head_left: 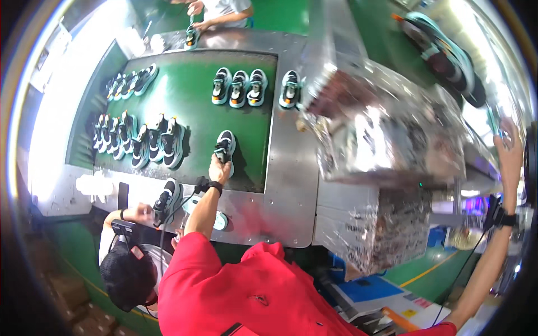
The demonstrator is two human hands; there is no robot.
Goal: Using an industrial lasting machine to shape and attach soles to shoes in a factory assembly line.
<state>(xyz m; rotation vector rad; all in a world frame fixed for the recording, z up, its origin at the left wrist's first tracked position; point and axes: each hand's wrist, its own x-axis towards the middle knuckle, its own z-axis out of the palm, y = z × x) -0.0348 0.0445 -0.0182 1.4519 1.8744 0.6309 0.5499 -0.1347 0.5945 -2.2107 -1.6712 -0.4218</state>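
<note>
My left hand (220,168) is closed around the heel end of a black, white and pale teal sneaker (226,144); the shoe stands on the green belt (196,123), its toe pointing away from me. Far out to the right, my right hand (509,137) is raised with its fingers curled beside a thin pale teal edge (494,120). What those fingers hold is too unclear to name. Up and left of that hand, a large, close sneaker (445,59) in black and teal hangs in view at a slant, apart from the fingers.
Several similar sneakers (171,143) stand in rows on the belt; one sneaker (290,89) rests on its metal rim (291,168). A plastic-wrapped stack (392,134) blocks the right. A co-worker in a black cap (129,277) handles a sneaker (167,199) nearby; another person (224,14) works across.
</note>
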